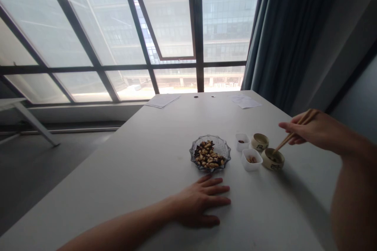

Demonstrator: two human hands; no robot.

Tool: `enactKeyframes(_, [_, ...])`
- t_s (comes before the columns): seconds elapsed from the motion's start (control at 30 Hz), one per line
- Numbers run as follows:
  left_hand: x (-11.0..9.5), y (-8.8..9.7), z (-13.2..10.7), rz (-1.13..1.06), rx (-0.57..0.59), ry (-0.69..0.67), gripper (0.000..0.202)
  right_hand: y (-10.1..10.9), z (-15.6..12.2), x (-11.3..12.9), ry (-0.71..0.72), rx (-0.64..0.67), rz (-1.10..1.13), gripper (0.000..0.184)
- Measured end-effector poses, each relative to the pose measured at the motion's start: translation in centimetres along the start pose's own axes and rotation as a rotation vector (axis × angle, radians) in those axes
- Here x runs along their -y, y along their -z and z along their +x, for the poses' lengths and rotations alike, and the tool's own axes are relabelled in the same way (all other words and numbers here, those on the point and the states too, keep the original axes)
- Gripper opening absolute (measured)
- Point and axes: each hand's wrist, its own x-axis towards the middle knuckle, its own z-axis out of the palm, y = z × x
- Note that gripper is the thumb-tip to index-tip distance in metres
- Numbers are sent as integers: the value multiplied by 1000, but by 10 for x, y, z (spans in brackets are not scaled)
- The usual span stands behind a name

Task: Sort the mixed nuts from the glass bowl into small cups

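Observation:
My right hand [309,129] is closed around a pair of wooden chopsticks [284,142]. Their tips reach down into the front cream ceramic bowl [273,163], which has dark lettering and some small dark pieces inside. Behind it stands a matching cream bowl [259,142]. To the left are two white plastic cups: the nearer cup [251,164] contains brownish pieces, the farther cup [242,147] a few dark ones. My left hand [203,200] lies flat on the table with fingers spread, just below a scalloped glass bowl [226,152] of mixed peanuts and dark pieces [209,154].
The white table [141,172] runs toward the windows. Sheets of paper [163,100] lie at its far left corner, with more paper [246,100] at the far right. A dark curtain [272,39] hangs behind on the right, and another table [28,115] stands at left.

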Motion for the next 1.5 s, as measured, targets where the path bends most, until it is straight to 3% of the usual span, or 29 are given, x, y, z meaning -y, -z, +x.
enactKeyframes(0.17, [0, 1, 0, 2, 3, 0, 61, -3, 2, 4, 45, -91, -46, 42])
enactKeyframes(0.27, [-1, 2, 0, 3, -3, -3, 61, -17, 1, 15, 194, -120, -44, 41])
enactKeyframes(0.33, [-1, 2, -1, 3, -9, -5, 61, -36, 1, 24, 318, -70, 5, 42])
enactKeyframes(0.43, [-1, 2, 0, 5, -10, -1, 62, -73, 3, 33, 437, 108, 118, 44])
enactKeyframes(0.6, [1, 0, 0, 11, -11, -10, 63, -133, 12, 27, 547, 273, 61, 40])
enactKeyframes(0.7, [2, -1, 0, 14, -12, -21, 63, -153, 20, 18, 570, 289, 83, 36])
enactKeyframes(0.83, [2, -1, 0, 15, -23, -26, 62, -164, 24, 12, 610, 258, 86, 40])
enactKeyframes(1.0, [2, -2, 0, 16, -18, -20, 62, -163, 20, 15, 615, 181, 39, 49])
enactKeyframes(1.13, [3, -2, 0, 12, -20, -16, 62, -148, 15, 22, 585, 142, 28, 50])
enactKeyframes(1.5, [1, 0, -1, 3, -11, -15, 62, -48, -8, 33, 436, -127, -17, 45])
